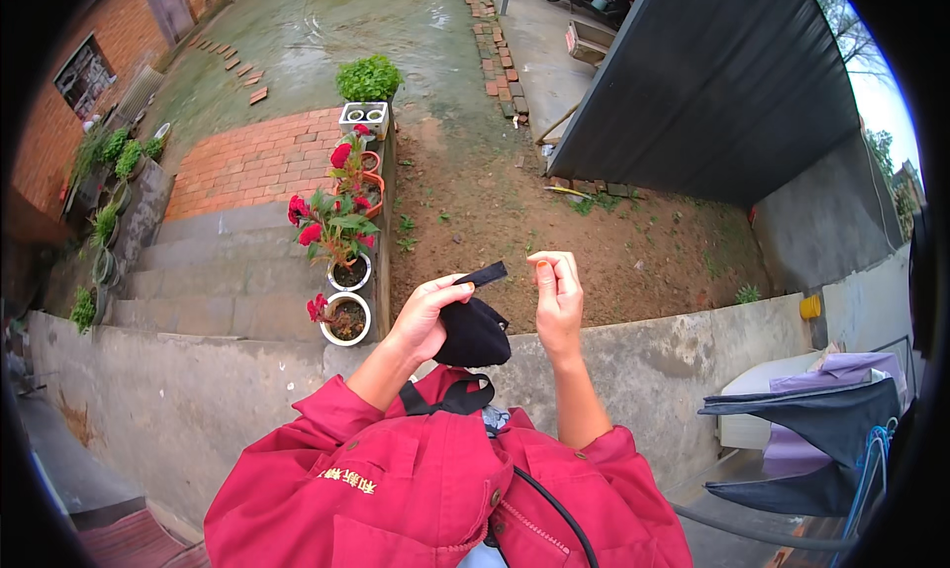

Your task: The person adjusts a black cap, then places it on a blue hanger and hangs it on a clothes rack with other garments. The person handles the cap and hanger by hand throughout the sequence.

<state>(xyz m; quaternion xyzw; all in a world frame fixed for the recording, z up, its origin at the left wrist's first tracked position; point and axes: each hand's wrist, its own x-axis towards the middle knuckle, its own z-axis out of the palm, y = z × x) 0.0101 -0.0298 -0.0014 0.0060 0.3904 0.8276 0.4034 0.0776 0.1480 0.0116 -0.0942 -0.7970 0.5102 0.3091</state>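
Observation:
My left hand (428, 317) grips a black fabric piece (473, 336), which looks like a small soft pouch or cap and hangs below the fingers. A flat black strap (482, 274) sticks out from between the thumb and forefinger, pointing to the right. On the piece's right edge is a small shiny spot, too small to make out. My right hand (558, 301) is raised just right of the strap, apart from it. Its thumb presses towards the curled fingers, and whether something thin is pinched there cannot be seen.
A concrete wall (223, 390) runs across before me. Potted red cockscomb flowers (326, 223) line a ledge beside concrete steps (223, 271). Beyond lies bare soil (475, 226), with a dark corrugated metal sheet (690, 93) at right. Dark trousers (809, 419) hang at the lower right.

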